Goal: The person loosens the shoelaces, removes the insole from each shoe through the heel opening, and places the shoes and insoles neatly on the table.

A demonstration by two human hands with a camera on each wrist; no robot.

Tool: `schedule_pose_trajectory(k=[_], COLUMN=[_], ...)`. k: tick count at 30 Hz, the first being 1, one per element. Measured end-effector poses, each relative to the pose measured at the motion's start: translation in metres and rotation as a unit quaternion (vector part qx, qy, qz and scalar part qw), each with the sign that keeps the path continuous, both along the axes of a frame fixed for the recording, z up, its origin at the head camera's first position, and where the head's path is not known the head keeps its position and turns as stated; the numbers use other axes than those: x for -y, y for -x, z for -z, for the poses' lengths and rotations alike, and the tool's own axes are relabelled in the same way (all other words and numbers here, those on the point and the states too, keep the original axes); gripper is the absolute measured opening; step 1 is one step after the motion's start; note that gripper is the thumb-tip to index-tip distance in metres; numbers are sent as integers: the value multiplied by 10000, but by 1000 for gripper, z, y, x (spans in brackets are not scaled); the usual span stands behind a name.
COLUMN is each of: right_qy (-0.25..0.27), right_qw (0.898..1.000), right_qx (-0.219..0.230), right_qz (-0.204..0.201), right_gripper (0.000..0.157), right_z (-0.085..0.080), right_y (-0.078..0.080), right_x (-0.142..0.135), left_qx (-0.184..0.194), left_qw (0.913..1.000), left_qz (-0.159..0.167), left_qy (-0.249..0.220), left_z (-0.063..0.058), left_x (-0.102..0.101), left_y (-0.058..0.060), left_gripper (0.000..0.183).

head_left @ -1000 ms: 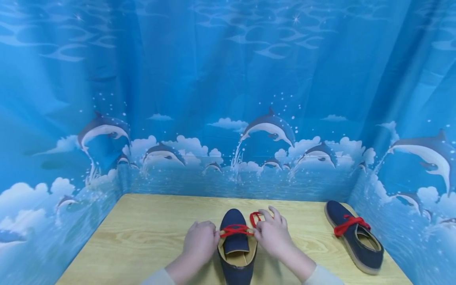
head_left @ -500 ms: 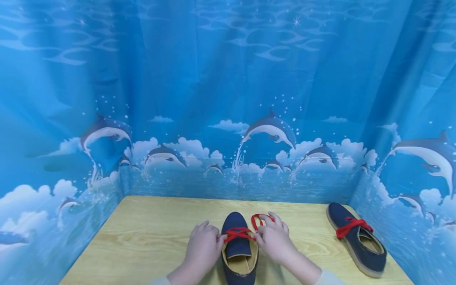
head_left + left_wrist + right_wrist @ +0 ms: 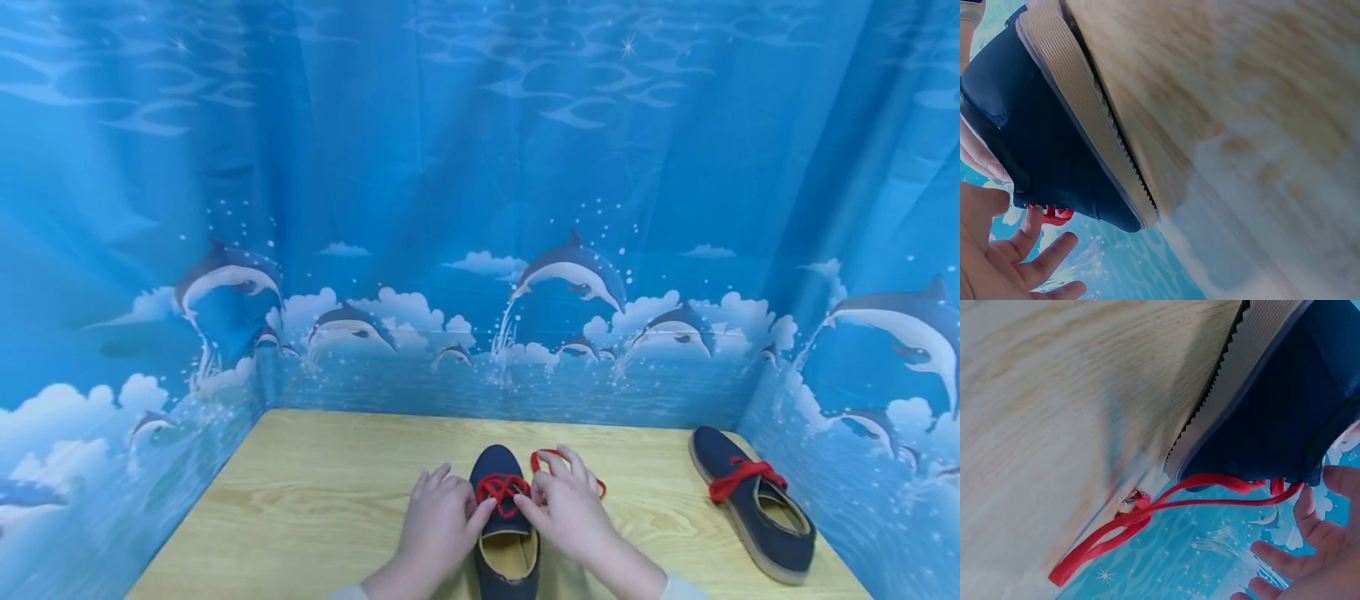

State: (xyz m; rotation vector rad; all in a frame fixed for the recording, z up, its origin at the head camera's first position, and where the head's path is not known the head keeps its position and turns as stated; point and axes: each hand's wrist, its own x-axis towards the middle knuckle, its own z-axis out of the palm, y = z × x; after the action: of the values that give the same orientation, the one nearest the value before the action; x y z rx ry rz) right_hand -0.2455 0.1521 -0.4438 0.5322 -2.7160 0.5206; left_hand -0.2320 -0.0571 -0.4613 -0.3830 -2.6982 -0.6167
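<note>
A navy shoe [image 3: 495, 460] with a tan inside lies in front of me on the table, toe pointing away. Red lace [image 3: 498, 483] crosses over its tongue in loose loops. My left hand [image 3: 441, 518] pinches the left eyelet edge between thumb and index finger, its other fingers spread. On the opposite side, my right hand [image 3: 576, 512] pinches the right eyelet edge the same way. A long loop of the red lace [image 3: 1100, 540] trails on the right side and lies past the toe in the right wrist view. The ribbed sole [image 3: 1085, 100] shows in the left wrist view.
A second navy shoe [image 3: 776, 546] with a tied red lace [image 3: 746, 475] lies at the right edge of the wooden table [image 3: 322, 483]. A blue curtain [image 3: 420, 167] printed with dolphins stands around the back and sides.
My two hands have come closer together, bringing the eyelet edges inward over the tongue. The crossed lace, stretched straighter before, now hangs in loose loops. The second shoe stays put.
</note>
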Motion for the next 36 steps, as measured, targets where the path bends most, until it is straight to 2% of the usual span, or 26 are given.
schedule_pose_trajectory(k=[5,11,15,17,21,24,28,33,36], right_qy=[98,164,63,-19,-89,-110,-165,-204,-202], right_qw=[9999,9998,10000,10000,10000,9999,9998,9997,9993], right_qx=[11,79,53,22,22,84,107,164,301], right_qz=[62,58,12,0,-6,35,30,0,-19], right_gripper=[39,38,39,39,40,41,41,42,41], right_z=[-5,-12,-11,-10,-8,-6,-4,-2,-2], right_y=[-4,-6,-7,-9,-12,-12,-13,-13,-13], right_x=[-4,-6,-6,-6,-7,-8,-9,-10,-11], left_qx=[-172,-538,-550,-416,86,424,687,899,1126], left_qw=[9998,9985,9984,9989,9986,9964,9929,9866,9841], left_qz=[-13,-71,39,167,521,722,916,1251,1284], left_qy=[-35,16,130,141,-17,-155,-331,-532,-487], left_z=[-2,-5,-6,-5,0,5,11,13,16], left_x=[6,14,14,11,6,3,3,4,1], left_y=[6,21,32,39,54,67,82,94,100], left_gripper=[43,30,23,25,34,39,41,41,42])
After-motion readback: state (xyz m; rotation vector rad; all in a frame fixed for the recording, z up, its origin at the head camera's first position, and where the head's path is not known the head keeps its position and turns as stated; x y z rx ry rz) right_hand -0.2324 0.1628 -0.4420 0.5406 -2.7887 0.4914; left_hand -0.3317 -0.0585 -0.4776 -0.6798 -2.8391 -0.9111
